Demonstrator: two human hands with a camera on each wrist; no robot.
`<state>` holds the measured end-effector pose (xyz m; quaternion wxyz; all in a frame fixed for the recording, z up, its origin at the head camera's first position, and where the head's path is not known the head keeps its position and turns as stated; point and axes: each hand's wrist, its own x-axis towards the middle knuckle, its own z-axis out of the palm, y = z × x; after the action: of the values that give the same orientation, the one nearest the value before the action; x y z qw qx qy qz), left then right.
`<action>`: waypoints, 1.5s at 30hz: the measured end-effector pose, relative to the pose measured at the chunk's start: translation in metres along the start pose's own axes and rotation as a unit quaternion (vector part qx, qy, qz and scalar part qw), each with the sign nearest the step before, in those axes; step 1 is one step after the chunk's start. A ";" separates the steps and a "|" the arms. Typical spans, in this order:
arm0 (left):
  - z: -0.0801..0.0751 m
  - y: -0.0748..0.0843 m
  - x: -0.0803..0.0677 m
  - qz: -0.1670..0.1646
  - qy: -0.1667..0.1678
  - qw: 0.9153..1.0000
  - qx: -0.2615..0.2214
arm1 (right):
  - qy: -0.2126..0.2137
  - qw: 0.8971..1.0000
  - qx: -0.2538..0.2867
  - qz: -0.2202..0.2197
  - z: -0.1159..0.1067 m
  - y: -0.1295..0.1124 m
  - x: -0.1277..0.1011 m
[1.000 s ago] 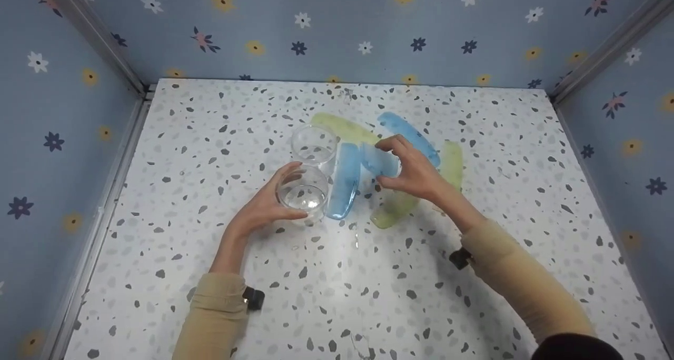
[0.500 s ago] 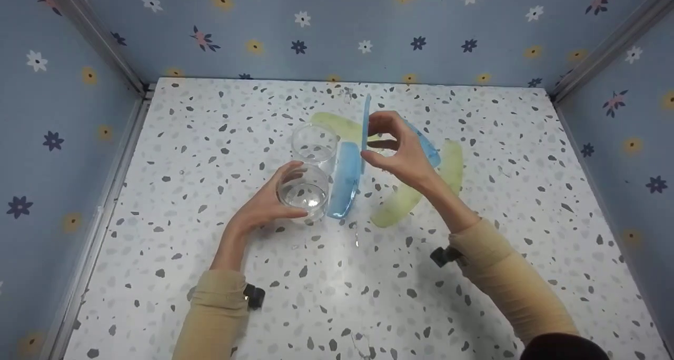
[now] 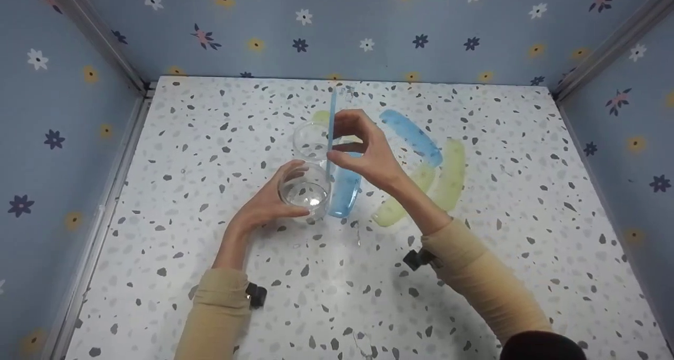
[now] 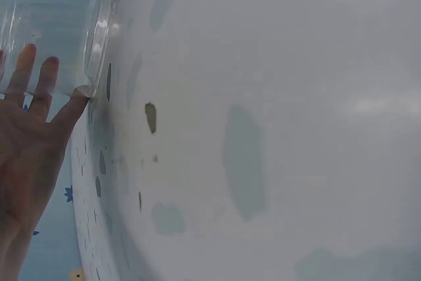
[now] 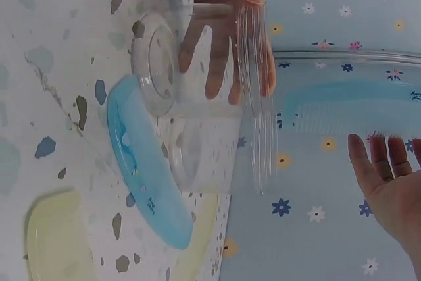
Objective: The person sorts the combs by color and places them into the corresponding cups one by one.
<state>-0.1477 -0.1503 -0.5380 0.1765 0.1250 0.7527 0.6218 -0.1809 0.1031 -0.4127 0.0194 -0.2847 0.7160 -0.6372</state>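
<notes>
My left hand [image 3: 293, 190] grips a clear plastic cup [image 3: 305, 187] that stands on the speckled table [image 3: 210, 139]; its fingers [image 4: 38, 90] lie against the cup wall [image 4: 92, 37]. A second clear cup [image 3: 311, 139] stands just behind it. My right hand [image 3: 342, 141] pinches a thin blue comb [image 3: 331, 123], held upright and edge-on above the two cups. In the right wrist view that comb [image 5: 348, 106] hangs past the cup mouths, with my right hand [image 5: 388, 179] below it.
Another blue comb [image 3: 345, 191] lies right of the near cup, also the blue comb [image 5: 148, 176] in the right wrist view. A third blue comb [image 3: 412, 136] and yellow-green combs [image 3: 403, 202] [image 3: 451, 175] lie to the right. Floral walls [image 3: 63, 112] enclose the table.
My right hand lifted the blue comb off the table, turned it upright and carried it left to above the cups. The left hand and its cup stayed put.
</notes>
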 end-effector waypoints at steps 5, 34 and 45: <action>-0.001 -0.001 0.000 -0.002 0.002 1.000 0.007 | -0.010 1.000 0.006 -0.002 0.014 0.002 0.000; 0.001 -0.005 -0.004 -0.016 -0.004 1.000 0.010 | -0.058 0.953 -0.298 -0.006 0.061 0.041 -0.017; 0.000 -0.005 -0.004 -0.019 -0.001 1.000 -0.015 | -0.068 0.937 -0.343 -0.006 0.065 0.049 -0.015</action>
<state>-0.1435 -0.1528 -0.5425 0.1909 0.1089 0.7457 0.6290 -0.1616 0.0518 -0.4747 -0.0347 -0.3215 0.8861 -0.3320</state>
